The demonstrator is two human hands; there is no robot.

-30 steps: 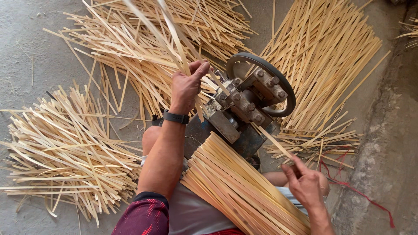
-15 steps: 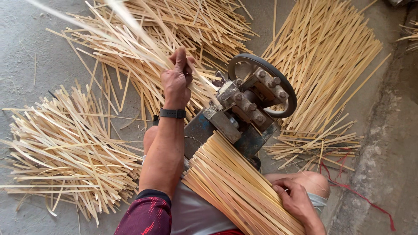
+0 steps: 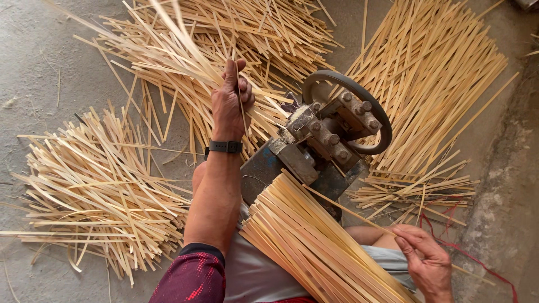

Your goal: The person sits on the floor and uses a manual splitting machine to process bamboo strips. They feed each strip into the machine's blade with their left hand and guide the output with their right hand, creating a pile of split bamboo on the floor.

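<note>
Two hands worked bamboo strips at a small metal splitter on a concrete floor.

The left hand [image 3: 231, 104], a black band at its wrist, was closed in a fist round thin strips [image 3: 168, 42] that fanned up and away from it toward the top left, just left of the splitter [image 3: 325, 137] with its dark ring handle. The right hand [image 3: 428, 261], low at the right, pinched one strip [image 3: 351, 212] between its fingertips; that strip ran up and left toward the splitter's near side. A thick bundle [image 3: 314, 247] of uncut strips lay across the person's lap, its end against the splitter. Loose piles spread over the floor [image 3: 33, 67]: one at the left [image 3: 95, 191], one at the top [image 3: 264, 28], and a broad one at the right [image 3: 438, 84].
</note>
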